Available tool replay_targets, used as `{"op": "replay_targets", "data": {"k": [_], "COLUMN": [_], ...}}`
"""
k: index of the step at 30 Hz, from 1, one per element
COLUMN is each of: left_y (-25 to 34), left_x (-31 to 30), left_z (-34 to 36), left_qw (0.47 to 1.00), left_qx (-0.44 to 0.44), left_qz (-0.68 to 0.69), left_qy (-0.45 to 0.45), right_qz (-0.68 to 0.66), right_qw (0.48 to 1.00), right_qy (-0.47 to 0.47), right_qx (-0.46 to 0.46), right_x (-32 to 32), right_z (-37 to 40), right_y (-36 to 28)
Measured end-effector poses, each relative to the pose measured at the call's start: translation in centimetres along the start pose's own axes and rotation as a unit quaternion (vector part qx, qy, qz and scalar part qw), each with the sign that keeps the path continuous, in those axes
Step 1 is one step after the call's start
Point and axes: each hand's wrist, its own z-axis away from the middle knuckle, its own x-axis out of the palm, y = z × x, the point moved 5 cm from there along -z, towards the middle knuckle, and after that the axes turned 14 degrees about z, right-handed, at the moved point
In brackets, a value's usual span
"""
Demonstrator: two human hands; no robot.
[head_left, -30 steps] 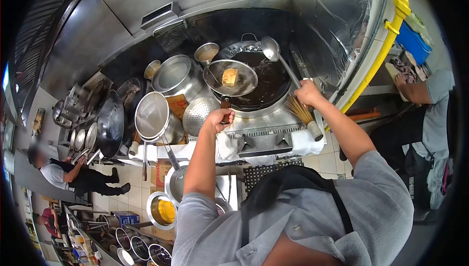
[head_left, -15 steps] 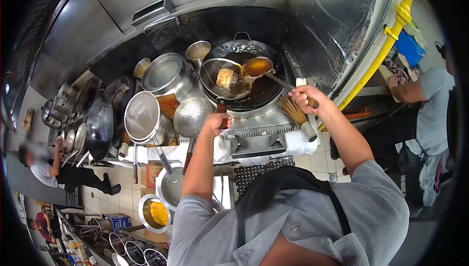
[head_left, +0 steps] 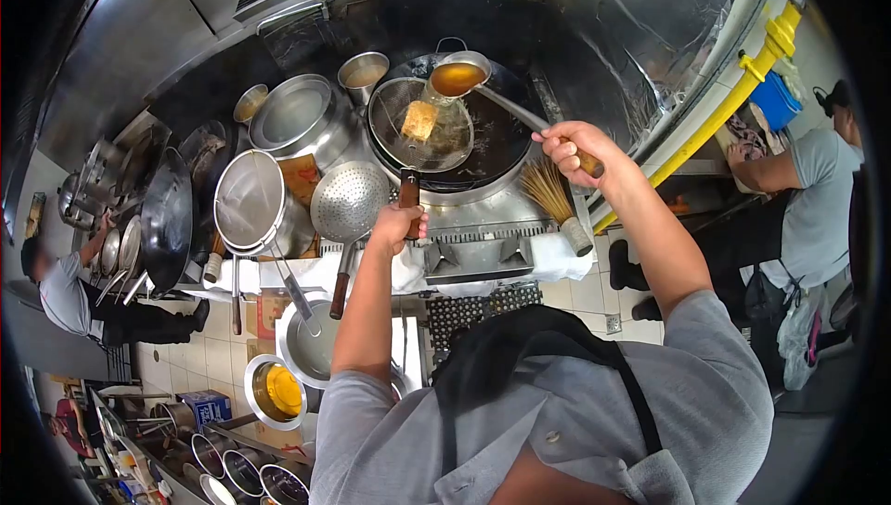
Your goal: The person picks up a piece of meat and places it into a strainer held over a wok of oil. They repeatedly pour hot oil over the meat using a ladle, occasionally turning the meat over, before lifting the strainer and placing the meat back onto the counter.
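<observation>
My left hand (head_left: 397, 226) is closed around the wooden handle of a round mesh strainer (head_left: 450, 145), held over a large dark wok (head_left: 506, 134) with dark oil in it. On the mesh rests a golden-brown fried block of food (head_left: 419, 121). My right hand (head_left: 577, 150) grips the wooden end of a long ladle (head_left: 458, 79). Its bowl, holding amber-brown liquid, is above the strainer's far right rim, just beyond the block. A thin sheet of liquid seems to fall from the bowl's left edge towards the strainer.
Left of the wok are a perforated skimmer (head_left: 350, 200), a sieve on a pot (head_left: 251, 200), a lidded pot (head_left: 291, 113) and metal cups (head_left: 363, 74). A bamboo brush (head_left: 555, 204) lies right of my arms. Co-workers stand at right (head_left: 812, 189) and far left (head_left: 70, 291).
The ladle's bowl has moved up and left, from the strainer's right side to its far edge. My right hand has shifted slightly up and left. The whole view has shifted a little.
</observation>
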Motion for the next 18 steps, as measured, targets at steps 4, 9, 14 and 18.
{"op": "replay_targets", "data": {"k": [4,9,14,18], "left_y": [0.1,0.2,0.5,0.7], "left_x": [-0.1,-0.1,0.4,0.4], "left_z": [-0.3,-0.6,-0.2,-0.1], "left_qw": [1.000,1.000,1.000,1.000], "left_qx": [-0.007,-0.015,-0.022,-0.018], "left_qz": [0.004,-0.003,-0.005,-0.005], "left_qy": [0.000,0.009,0.021,0.020], "right_qz": [0.017,0.035,0.076,0.100], "right_qw": [1.000,0.999,0.997,0.994], "right_qy": [0.004,0.009,0.011,0.046], "right_qx": [-0.011,-0.018,-0.013,-0.023], "right_x": [1.1,2.2,2.6,3.0], "right_z": [-0.3,-0.8,-1.4,-1.3], "right_y": [-0.6,-0.7,-0.4,-0.1]}}
